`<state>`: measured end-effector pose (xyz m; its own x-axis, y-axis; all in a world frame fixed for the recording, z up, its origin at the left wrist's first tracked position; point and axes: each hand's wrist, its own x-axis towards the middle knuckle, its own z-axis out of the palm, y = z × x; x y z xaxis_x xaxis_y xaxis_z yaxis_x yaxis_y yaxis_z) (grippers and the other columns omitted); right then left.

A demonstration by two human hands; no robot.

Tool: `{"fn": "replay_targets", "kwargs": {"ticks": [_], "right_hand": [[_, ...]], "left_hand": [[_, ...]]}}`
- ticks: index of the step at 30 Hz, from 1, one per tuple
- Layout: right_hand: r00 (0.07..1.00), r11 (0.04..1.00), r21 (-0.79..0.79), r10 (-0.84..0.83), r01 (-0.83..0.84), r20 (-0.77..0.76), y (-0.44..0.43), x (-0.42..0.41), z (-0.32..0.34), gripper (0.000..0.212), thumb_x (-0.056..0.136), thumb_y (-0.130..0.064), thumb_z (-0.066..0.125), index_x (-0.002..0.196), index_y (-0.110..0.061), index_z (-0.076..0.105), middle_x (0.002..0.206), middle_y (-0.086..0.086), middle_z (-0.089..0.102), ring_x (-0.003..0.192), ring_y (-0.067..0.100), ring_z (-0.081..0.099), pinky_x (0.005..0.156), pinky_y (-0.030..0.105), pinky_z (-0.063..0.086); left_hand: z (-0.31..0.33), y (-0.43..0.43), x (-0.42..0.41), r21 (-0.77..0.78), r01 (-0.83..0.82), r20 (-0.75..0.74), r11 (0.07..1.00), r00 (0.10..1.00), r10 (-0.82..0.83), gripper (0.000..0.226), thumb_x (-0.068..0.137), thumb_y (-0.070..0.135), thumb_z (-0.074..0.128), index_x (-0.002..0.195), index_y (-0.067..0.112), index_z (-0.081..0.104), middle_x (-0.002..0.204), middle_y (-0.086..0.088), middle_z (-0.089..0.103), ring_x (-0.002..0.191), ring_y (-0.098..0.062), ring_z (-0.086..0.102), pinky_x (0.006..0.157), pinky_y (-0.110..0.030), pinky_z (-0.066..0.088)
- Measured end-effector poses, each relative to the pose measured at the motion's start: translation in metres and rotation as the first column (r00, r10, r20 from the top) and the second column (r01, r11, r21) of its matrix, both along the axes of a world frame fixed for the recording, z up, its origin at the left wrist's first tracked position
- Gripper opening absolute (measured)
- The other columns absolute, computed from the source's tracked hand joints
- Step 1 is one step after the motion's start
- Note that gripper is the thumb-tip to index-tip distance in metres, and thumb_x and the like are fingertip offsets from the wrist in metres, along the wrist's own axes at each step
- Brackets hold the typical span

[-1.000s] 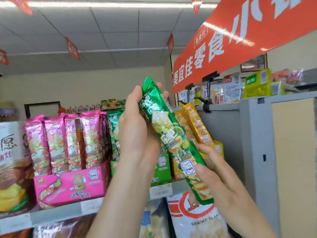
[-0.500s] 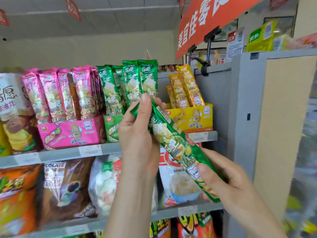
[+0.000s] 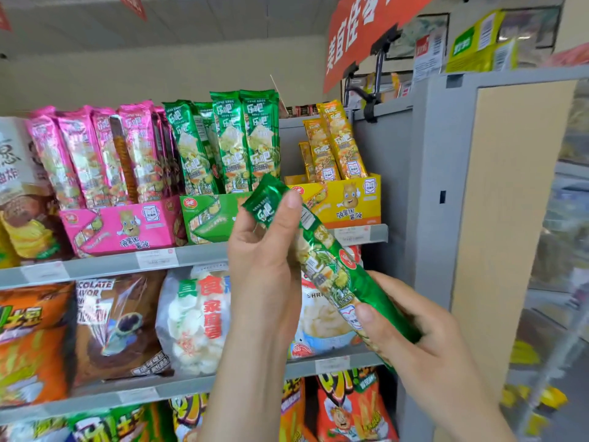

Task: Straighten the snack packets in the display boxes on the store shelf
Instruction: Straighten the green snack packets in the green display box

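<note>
Holds a green packet [image 3: 322,266] aslant at centre frame, outside any box. Pinches its top end in the left hand [image 3: 266,250], grips its lower end in the right hand [image 3: 424,342]. Probably belongs in the green display box [image 3: 210,215] just behind, above centre. Leaves, seemingly, leaning pink packets [image 3: 95,154] at upper left and uneven yellow packets [image 3: 334,145] right of centre to straighten.

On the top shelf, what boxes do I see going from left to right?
Top shelf: pink cardboard display box → green cardboard display box → yellow cardboard display box. The long green foil packet in the left hand and right hand overlaps them, so it is left out.
</note>
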<state>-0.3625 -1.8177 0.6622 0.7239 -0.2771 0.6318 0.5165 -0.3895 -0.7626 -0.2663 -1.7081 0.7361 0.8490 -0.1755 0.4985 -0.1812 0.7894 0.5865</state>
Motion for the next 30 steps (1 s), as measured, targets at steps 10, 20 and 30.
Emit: {"fn": "replay_targets", "kwargs": {"ticks": [10, 20, 30], "right_hand": [[0.913, 0.907, -0.126, -0.386, 0.401, 0.131, 0.006, -0.002, -0.010, 0.039, 0.081, -0.042, 0.068, 0.119, -0.042, 0.064, 0.090, -0.012, 0.063, 0.088, 0.002, 0.062, 0.069, 0.005, 0.042], [0.850, 0.859, -0.075, -0.482, 0.506, 0.211, 0.008, 0.004, -0.011, 0.042, 0.080, -0.042, 0.067, 0.122, -0.035, 0.064, 0.092, -0.012, 0.057, 0.074, 0.004, 0.065, 0.064, 0.009, 0.045], [0.994, 0.987, 0.141, 0.083, -0.072, -0.072, -0.007, 0.001, -0.008, 0.052, 0.076, -0.062, 0.060, 0.126, -0.055, 0.051, 0.118, -0.019, 0.064, 0.109, 0.000, 0.062, 0.082, 0.010, 0.048]], "left_hand": [[-0.015, -0.014, -0.002, 0.165, -0.067, -0.070, 0.984, 0.994, 0.079, 0.030, 0.087, 0.015, 0.069, 0.116, 0.010, 0.063, 0.094, -0.005, 0.072, 0.076, -0.014, 0.064, 0.070, -0.030, 0.050], [-0.026, -0.027, -0.016, 0.296, -0.084, 0.067, 0.951, 0.995, 0.067, 0.032, 0.068, 0.025, 0.078, 0.095, 0.012, 0.068, 0.086, -0.002, 0.073, 0.079, -0.017, 0.065, 0.070, -0.029, 0.056], [-0.029, -0.018, -0.006, 0.224, -0.098, 0.007, 0.970, 0.995, 0.099, 0.035, 0.063, 0.028, 0.076, 0.096, 0.027, 0.062, 0.093, 0.003, 0.077, 0.080, -0.011, 0.070, 0.071, -0.026, 0.058]]}}
